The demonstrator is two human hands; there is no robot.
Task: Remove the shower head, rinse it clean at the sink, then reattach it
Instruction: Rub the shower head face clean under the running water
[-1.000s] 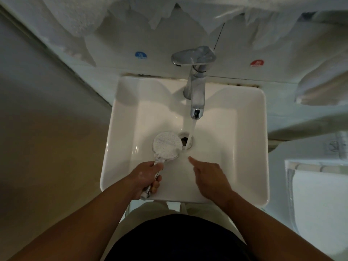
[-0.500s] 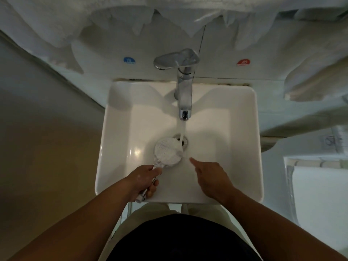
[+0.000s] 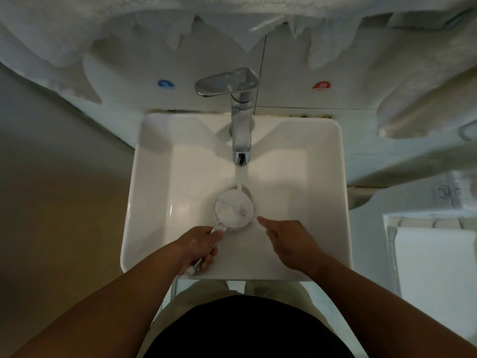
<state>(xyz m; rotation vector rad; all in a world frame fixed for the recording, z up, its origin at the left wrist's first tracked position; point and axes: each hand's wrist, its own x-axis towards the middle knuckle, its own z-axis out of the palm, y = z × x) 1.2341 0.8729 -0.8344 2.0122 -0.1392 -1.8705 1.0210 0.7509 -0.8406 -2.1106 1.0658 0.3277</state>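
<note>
Grip clamped, left hand holds round white shower head under running chrome tap; right hand, three o'clock, grip apart.

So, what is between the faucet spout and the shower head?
Only a stream of water, falling from the faucet spout onto the shower head, in the head view.

Wall stickers — markings illegible.
</note>
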